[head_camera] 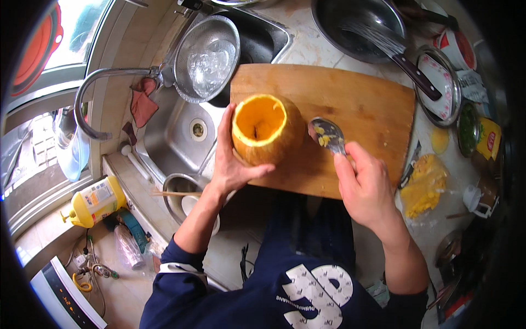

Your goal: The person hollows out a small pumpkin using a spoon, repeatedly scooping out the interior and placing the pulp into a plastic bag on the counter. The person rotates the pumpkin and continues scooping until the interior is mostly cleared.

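Observation:
A hollowed pumpkin (265, 152) with its top cut off stands on a wooden cutting board (349, 90), its opening facing up and showing an orange inner wall. My left hand (232, 162) is wrapped around the pumpkin's left side, the thumb along its lower front. To the right of the pumpkin, my right hand (365, 185) grips a metal spoon (328, 133) by its handle. Yellow bits of pulp lie in the spoon's bowl, which is outside the pumpkin, above the board.
At the left are a steel sink (176, 127), a faucet (111, 72) and a metal colander (205, 61). A wok (357, 28) with a slotted turner (415, 76) stands beyond the board. Right of the board lies a plastic bag of yellow pulp (425, 185).

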The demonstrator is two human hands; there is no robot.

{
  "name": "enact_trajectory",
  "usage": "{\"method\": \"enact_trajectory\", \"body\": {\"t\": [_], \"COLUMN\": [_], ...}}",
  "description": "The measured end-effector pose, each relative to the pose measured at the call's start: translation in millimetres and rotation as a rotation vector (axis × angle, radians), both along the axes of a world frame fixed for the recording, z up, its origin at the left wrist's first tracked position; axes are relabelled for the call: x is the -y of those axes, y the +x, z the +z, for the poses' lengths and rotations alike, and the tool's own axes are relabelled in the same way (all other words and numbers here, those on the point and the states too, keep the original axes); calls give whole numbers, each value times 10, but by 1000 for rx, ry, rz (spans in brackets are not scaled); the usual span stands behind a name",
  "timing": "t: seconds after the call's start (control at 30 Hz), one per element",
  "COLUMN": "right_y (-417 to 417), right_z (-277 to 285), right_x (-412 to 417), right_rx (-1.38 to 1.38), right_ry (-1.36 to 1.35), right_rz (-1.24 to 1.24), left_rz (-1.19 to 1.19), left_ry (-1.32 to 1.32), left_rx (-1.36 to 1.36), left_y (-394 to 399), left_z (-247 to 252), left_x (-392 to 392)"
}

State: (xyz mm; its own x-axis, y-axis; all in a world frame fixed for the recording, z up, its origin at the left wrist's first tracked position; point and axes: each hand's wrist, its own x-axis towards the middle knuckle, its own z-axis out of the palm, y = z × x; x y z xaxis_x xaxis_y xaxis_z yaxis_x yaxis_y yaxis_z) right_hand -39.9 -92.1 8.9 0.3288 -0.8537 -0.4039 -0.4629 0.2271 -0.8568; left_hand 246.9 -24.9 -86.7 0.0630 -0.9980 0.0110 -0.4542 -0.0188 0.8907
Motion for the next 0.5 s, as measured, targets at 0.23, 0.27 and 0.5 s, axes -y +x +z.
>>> {"method": "enact_trajectory", "body": {"t": [0.23,0.27,0.5], "right_y": [70,92,19], "right_z": [-142,-139,-248], "right_x": [147,166,141], "right_rx": [269,297,344], "right_ry": [379,387,346], "right_rz": [-108,-115,-149], "left_rz": [-163,-268,-403], "left_ry": [82,77,269], "left_rx": [24,78,31], "left_y": [249,365,790], "left_z": [39,61,560], "left_x": [92,187,786]}}
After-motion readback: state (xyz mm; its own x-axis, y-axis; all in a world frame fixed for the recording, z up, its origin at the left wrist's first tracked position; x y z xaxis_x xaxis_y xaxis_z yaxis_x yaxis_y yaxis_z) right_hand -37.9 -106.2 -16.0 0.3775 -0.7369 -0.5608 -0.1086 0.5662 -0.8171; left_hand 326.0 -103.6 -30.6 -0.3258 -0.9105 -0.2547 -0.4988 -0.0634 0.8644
